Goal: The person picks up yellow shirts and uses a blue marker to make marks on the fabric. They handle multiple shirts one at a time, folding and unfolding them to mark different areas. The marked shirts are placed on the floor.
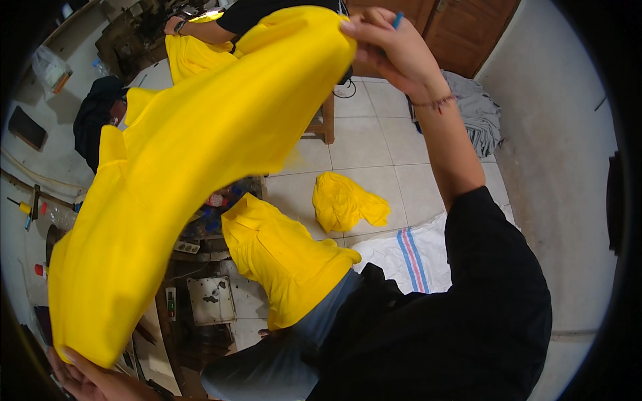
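Note:
A large yellow garment (194, 167) is stretched diagonally across the view. My right hand (394, 50) is raised at the top and grips its upper edge, with a small blue item between the fingers. My left hand (93, 381) at the lower left edge holds the garment's lower end. A second yellow garment (287, 257) lies over my lap. A crumpled yellow piece (344, 204) lies on the tiled floor.
Another person's arm (200, 28) at the top handles more yellow cloth (190, 57). A grey cloth pile (478, 110) lies by the wall, a white striped sack (411, 257) on the floor, and a wooden stool leg (328, 120) stands nearby.

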A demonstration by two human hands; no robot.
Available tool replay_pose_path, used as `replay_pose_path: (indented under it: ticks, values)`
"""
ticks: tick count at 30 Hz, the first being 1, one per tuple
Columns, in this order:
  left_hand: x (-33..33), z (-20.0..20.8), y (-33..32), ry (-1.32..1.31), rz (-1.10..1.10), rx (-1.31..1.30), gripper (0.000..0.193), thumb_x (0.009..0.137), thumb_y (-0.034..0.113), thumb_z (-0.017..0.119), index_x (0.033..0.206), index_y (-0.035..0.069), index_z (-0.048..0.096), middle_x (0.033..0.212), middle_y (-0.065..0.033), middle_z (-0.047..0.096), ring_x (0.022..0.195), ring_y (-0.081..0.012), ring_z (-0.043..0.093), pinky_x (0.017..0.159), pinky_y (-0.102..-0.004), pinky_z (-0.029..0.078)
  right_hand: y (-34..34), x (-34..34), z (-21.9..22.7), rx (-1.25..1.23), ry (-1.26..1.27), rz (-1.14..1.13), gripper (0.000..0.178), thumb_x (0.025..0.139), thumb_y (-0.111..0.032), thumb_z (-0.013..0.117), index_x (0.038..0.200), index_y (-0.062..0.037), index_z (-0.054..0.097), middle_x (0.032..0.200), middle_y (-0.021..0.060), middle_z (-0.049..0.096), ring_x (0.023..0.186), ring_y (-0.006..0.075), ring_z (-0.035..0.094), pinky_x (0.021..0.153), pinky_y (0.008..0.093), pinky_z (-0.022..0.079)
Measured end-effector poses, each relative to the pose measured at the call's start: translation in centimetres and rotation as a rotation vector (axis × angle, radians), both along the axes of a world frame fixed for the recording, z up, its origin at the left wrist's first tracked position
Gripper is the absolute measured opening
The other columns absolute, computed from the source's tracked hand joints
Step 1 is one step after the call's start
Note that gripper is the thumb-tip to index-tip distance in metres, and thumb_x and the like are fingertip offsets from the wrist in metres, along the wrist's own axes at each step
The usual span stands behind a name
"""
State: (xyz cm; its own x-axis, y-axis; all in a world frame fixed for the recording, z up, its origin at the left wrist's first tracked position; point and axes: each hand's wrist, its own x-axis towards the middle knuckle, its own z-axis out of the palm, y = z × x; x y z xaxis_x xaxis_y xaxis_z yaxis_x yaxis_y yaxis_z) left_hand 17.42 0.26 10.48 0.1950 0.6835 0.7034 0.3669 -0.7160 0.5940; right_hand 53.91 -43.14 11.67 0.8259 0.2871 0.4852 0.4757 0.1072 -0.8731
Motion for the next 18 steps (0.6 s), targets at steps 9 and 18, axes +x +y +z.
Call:
replay_pose_path:
  ticks: [9, 18]
  values:
    - [-8.5, -19.9, -5.3, 0.32, -0.582, -0.709, 0.019, 0.096, -0.001, 0.068, 0.115, 0.0, 0.066, 0.107, -0.0085, 0.068, 0.109, -0.0197, 0.061, 0.102, -0.0325, 0.046, -6.4, -7.8, -17.8, -0.653, 0.606, 0.27, 0.046, 0.092, -0.006, 0.073, 0.07, -0.0179, 0.035, 0.07, -0.005, 0.047, 0.07, 0.0062, 0.049, 0.065, 0.0239, 0.047]
    - [-10.6, -27.3, -5.0, 0.459, -0.669, -1.062, 0.023, 0.097, 0.001, 0.062, 0.119, -0.004, 0.068, 0.118, -0.0158, 0.071, 0.11, -0.0238, 0.065, 0.102, -0.0369, 0.047, -7.9, -8.2, -28.2, -0.508, 0.954, 0.317, 0.032, 0.092, -0.016, 0.068, 0.071, -0.0176, 0.045, 0.073, -0.0074, 0.043, 0.068, 0.0051, 0.041, 0.061, 0.0221, 0.036]
